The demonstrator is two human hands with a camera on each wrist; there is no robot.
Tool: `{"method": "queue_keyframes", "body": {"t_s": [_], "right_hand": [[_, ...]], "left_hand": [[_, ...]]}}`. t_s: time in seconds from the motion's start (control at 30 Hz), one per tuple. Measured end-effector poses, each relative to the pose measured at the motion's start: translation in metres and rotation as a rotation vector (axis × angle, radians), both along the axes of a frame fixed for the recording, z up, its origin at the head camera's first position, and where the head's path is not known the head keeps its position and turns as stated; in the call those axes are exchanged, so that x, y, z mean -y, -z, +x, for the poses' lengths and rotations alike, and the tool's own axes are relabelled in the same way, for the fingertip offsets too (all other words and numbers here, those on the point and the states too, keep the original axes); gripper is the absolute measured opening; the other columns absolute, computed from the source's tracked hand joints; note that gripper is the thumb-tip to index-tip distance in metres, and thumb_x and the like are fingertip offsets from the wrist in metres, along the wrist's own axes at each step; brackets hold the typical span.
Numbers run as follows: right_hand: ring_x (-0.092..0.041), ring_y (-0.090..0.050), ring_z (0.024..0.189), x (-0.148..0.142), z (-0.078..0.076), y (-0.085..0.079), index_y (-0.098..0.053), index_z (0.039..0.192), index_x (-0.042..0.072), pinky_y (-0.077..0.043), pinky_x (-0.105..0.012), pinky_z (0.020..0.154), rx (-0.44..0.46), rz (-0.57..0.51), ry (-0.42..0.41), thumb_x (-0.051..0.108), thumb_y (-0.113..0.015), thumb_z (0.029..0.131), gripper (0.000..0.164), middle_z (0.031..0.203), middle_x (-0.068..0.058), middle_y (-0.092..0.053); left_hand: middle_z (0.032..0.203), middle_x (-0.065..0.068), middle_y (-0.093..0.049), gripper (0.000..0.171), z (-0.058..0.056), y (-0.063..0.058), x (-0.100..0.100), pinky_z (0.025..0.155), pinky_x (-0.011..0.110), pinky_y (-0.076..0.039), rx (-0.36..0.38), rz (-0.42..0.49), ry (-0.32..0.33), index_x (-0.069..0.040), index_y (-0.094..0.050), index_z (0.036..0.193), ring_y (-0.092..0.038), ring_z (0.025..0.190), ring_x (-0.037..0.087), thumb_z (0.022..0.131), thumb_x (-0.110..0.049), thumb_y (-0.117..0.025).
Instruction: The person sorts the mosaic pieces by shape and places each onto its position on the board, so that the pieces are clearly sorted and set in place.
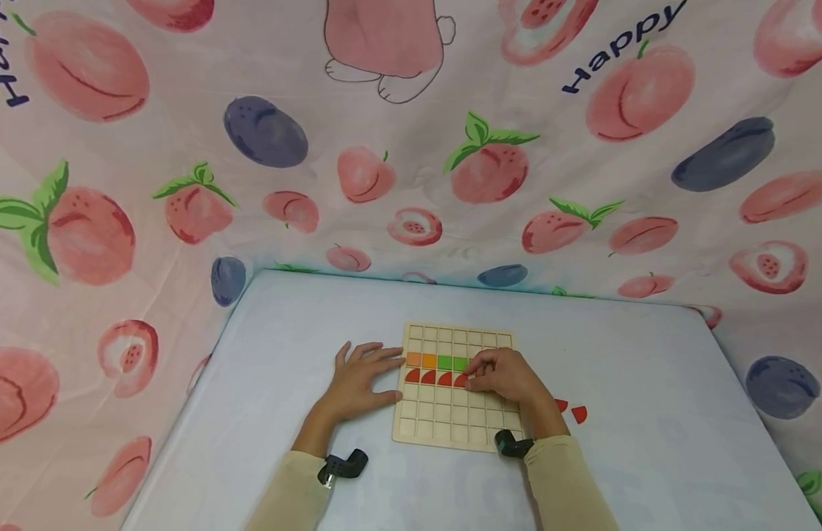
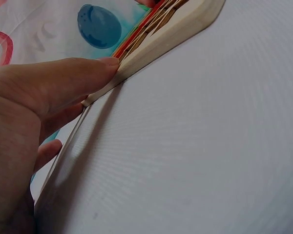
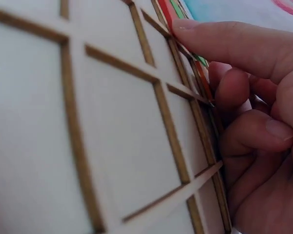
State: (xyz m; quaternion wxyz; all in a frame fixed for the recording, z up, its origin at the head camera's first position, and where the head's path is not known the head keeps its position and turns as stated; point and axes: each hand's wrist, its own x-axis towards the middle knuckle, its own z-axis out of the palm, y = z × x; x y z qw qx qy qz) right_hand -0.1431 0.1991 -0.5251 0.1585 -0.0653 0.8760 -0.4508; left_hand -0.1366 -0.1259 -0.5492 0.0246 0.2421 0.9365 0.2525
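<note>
A wooden grid board (image 1: pixel 444 425) lies on the table, divided into square cells. One row holds orange squares (image 1: pixel 429 361) and green squares (image 1: pixel 444 362); the row just below holds several red quarter-circle pieces (image 1: pixel 429 377). My left hand (image 1: pixel 361 377) is spread along the board's left side, its thumb (image 2: pixel 95 70) touching the edge in the left wrist view. Over the board's right half, my right hand (image 1: pixel 507 376) pinches the rightmost red quarter-circle piece (image 1: pixel 460 380) at its cell, with thumb and index finger. The other fingers of that hand are curled, and part of this piece is hidden.
Loose red pieces (image 1: pixel 579 414) lie on the white tabletop (image 1: pixel 663 442) right of the board, one partly hidden by my right forearm. A fruit-patterned cloth (image 1: pixel 418 147) hangs behind the table. Each wrist wears a black camera (image 1: pixel 344 464).
</note>
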Motion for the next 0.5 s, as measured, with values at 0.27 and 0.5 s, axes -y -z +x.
{"method": "queue_keyframes", "body": {"t_s": [0.27, 0.5], "right_hand": [[-0.017, -0.057, 0.068, -0.007, 0.001, -0.001, -0.080, 0.091, 0.019, -0.048, -0.029, 0.062, 0.063, -0.024, 0.012, 0.028, -0.087, 0.080, 0.017, 0.074, -0.002, -0.064], [-0.019, -0.058, 0.076, -0.015, 0.007, -0.003, -0.079, 0.092, 0.017, -0.049, -0.029, 0.069, 0.063, -0.077, 0.043, 0.030, -0.088, 0.079, 0.021, 0.080, -0.005, -0.065]], "left_hand": [[0.155, -0.014, -0.051, 0.063, -0.001, 0.000, -0.001, 0.123, 0.066, -0.003, 0.013, -0.007, 0.001, -0.032, -0.060, 0.143, -0.035, 0.149, 0.022, 0.085, -0.053, -0.073], [0.155, -0.014, -0.051, 0.063, -0.001, 0.001, 0.000, 0.123, 0.066, -0.004, 0.008, -0.013, -0.003, -0.033, -0.060, 0.143, -0.035, 0.149, 0.022, 0.085, -0.054, -0.072]]}}
